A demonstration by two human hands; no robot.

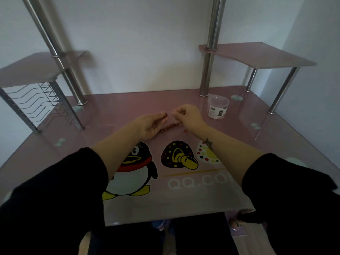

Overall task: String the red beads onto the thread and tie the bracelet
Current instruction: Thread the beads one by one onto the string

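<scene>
Just beyond the "QQ.co" lettering (pixel 196 181), left hand (pixel 152 124) pinches a red bead (pixel 165 115); right hand (pixel 189 116) curled, hold unclear.

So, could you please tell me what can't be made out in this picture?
- Thread: head view, too thin to see.
- Right hand: head view, curled fingers hide whatever it pinches.
- Bead string: head view, left hand covers one end; beads too small to count.
- Tub label: head view, print too small.
</scene>
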